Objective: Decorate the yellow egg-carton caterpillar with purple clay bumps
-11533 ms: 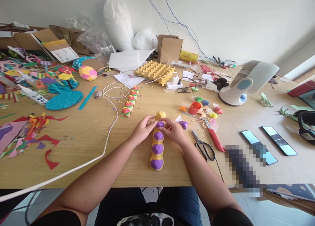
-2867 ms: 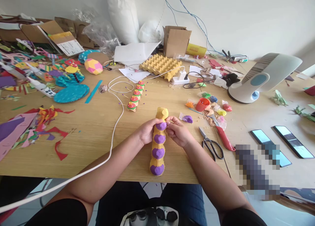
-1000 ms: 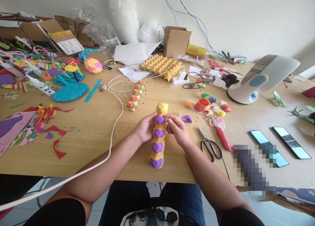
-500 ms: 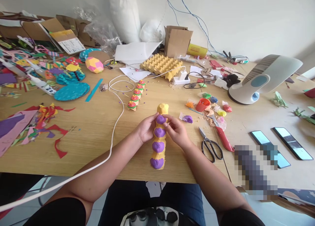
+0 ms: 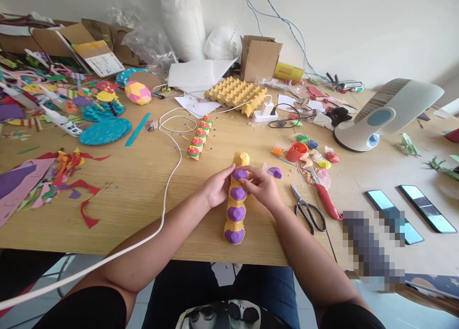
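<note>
A strip of yellow egg carton (image 5: 235, 224) lies lengthwise in front of me, with purple clay (image 5: 238, 193) capping several of its bumps; the far bump is bare yellow. My left hand (image 5: 218, 186) grips the strip's left side near its far end, thumb at the edge. My right hand (image 5: 262, 185) is bent over the strip's right side, thumb and fingers on the purple cap nearest the bare bump. Just beyond that hand sits a small bag of purple clay (image 5: 274, 172). Farther off stands a finished-looking red and green carton caterpillar (image 5: 199, 137) with pins stuck in it.
Scissors (image 5: 309, 213) and a red-handled knife (image 5: 328, 201) lie to the right, near bagged clay lumps and a red cup (image 5: 297, 151). A white cable (image 5: 165, 185) crosses my left forearm. Behind are an egg tray (image 5: 234, 95) and a fan (image 5: 380, 118). Two phones (image 5: 394, 214) lie right.
The carton strip has shifted slightly right, its near end most, and stands straighter. My right fingers still work on the same purple cap; my left hand keeps its hold.
</note>
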`<state>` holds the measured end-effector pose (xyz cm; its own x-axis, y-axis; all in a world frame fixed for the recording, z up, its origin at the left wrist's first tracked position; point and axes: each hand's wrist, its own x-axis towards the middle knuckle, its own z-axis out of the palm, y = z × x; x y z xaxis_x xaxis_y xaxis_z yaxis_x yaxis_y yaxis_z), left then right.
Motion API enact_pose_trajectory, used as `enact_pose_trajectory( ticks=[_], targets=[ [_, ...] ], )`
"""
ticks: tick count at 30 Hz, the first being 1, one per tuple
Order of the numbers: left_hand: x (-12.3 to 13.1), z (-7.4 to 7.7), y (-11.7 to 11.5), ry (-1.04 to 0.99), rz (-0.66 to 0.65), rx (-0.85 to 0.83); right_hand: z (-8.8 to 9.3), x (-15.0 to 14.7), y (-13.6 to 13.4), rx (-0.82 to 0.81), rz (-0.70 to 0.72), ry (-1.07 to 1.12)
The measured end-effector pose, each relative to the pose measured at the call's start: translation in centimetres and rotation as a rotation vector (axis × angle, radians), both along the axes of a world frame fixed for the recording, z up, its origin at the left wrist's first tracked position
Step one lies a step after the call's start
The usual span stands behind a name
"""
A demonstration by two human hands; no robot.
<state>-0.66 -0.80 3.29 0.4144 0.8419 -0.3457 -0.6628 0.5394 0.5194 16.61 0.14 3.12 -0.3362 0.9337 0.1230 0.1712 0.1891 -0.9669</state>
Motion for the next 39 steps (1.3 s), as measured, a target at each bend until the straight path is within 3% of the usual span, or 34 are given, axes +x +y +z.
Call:
enact_pose_trajectory(
  ticks=[7,15,28,34,39],
  targets=[
    [-0.2,0.1,-0.2,-0.031,-0.044,0.07,-0.2,0.0,0.1,-0.047,-0.057,0.097],
    [0.0,-0.5,-0.1,0.015,0.026,0.098,0.8,0.0,0.0,0.091,-0.108,0.003],
    [0.0,-0.9,0.0,0.091,0.065,0.172,0.7,-0.3,0.2,-0.1,-0.076,0.224],
    [0.0,-1.0,0.0,0.119,0.063,0.199,1.2,-0.7,-0.3,-0.43,-0.092,0.469],
    [0.3,-1.1,-0.2,0.119,0.025,0.192,1.0,-0.9,-0.4,-0.513,-0.13,0.574]
  ],
)
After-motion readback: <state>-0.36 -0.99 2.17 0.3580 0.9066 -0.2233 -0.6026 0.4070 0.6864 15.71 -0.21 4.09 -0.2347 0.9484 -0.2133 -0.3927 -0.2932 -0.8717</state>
